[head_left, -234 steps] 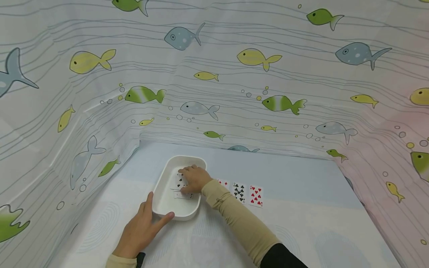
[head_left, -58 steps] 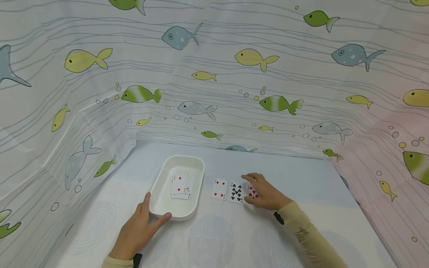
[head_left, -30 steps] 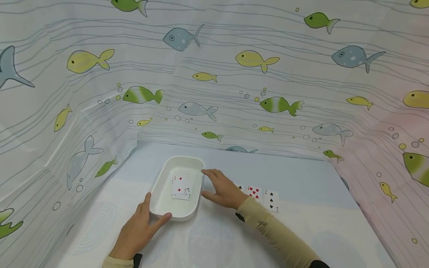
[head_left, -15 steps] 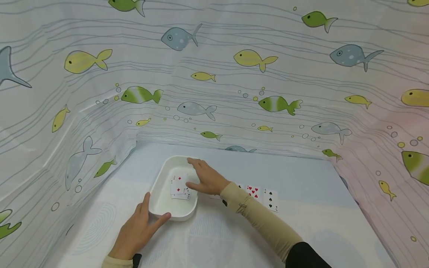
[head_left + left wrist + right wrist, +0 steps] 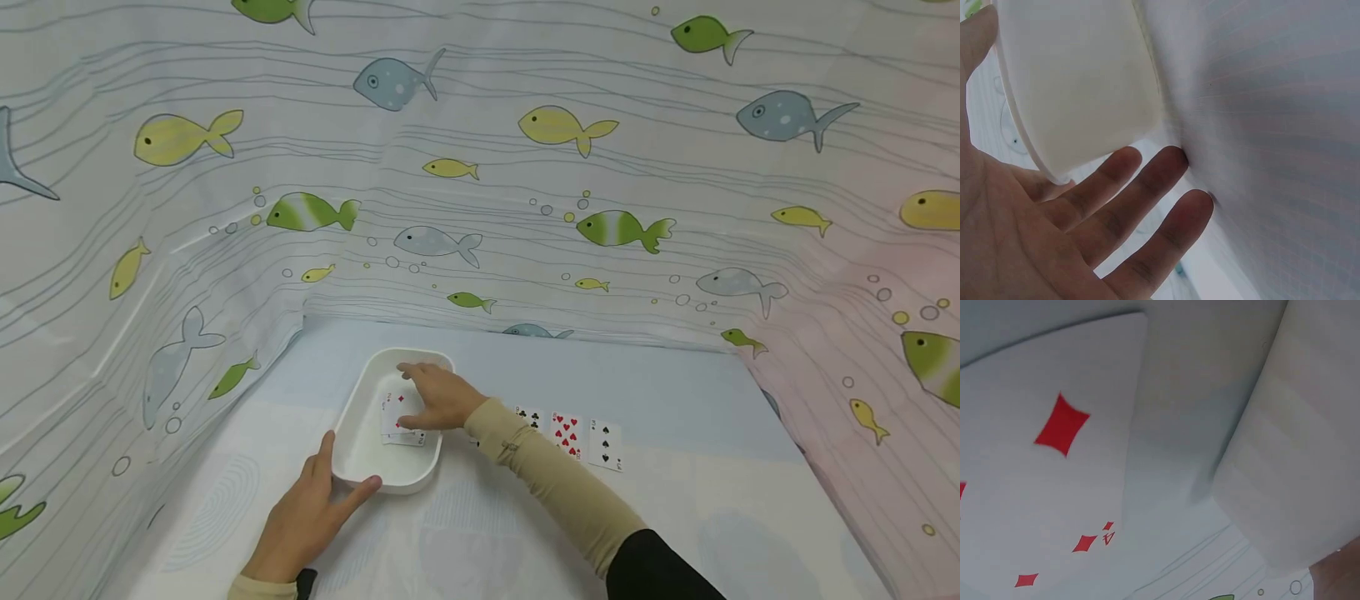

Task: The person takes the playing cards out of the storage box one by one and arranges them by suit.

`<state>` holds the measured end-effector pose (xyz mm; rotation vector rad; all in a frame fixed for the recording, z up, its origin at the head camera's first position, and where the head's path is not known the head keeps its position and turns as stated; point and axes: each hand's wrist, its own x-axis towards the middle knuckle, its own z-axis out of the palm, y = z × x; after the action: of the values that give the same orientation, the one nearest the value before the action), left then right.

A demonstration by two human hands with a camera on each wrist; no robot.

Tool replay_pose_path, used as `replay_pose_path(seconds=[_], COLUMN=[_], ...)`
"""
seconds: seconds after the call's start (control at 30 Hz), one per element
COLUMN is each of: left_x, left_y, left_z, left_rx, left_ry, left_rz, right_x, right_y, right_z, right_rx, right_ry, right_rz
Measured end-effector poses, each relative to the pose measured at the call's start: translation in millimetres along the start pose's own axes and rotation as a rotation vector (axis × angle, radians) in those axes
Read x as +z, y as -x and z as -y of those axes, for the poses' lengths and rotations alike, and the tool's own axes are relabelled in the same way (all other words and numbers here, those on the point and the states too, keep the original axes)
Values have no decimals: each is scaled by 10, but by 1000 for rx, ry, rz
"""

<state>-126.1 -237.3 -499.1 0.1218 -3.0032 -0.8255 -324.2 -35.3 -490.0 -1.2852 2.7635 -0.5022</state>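
A white plastic tray (image 5: 363,450) with rounded corners stands on the cloth. My left hand (image 5: 303,512) spans its near left corner, thumb at the near rim and index finger along the left side. The left wrist view shows the other fingers extended beneath the tray's wall (image 5: 1085,81). Over the tray my right hand (image 5: 444,400) reaches from the right, thumb and fingers spread apart. Its thumb overlaps the two of diamonds (image 5: 392,410), the top card of a small face-up pile. The right wrist view catches the four of diamonds (image 5: 1016,462) beside the tray's outer wall.
Right of the tray, face-up cards lie in a row: a clubs card (image 5: 529,415), a hearts card (image 5: 567,435) and the three of spades (image 5: 605,446). My right sleeve (image 5: 555,483) crosses in front of the row. A fish-printed curtain (image 5: 480,192) encloses the surface.
My right hand has moved left from the row's right end to over the tray. The three of spades now shows at that end, absent in the earliest frame. My left hand stays put.
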Motion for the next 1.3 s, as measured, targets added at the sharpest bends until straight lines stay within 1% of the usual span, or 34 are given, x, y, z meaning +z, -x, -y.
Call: replay_pose_path(seconds=[0.1, 0.27, 0.47, 0.6, 0.73, 1.0, 1.3], left_x=[-5, -6, 14, 12, 3, 3, 0], left_y=[-6, -10, -21, -32, -38, -44, -60], left_z=[3, 17, 27, 30, 25, 28, 40], left_rx=[-9, -2, 19, 20, 14, 15, -1], left_ry=[2, 9, 17, 17, 14, 7, 4], left_rz=[12, 5, -11, -15, -9, -19, 4], right_x=[29, 25, 24, 47, 57, 101, 144], right_y=[-44, -119, -186, -209, -217, -232, -257], right_z=[22, 78, 109, 116, 132, 117, 90], right_rx=[11, 42, 54, 67, 77, 78, 65], right_ry=[48, 117, 169, 217, 247, 265, 262], right_rz=[50, 133, 191, 220, 228, 217, 201])
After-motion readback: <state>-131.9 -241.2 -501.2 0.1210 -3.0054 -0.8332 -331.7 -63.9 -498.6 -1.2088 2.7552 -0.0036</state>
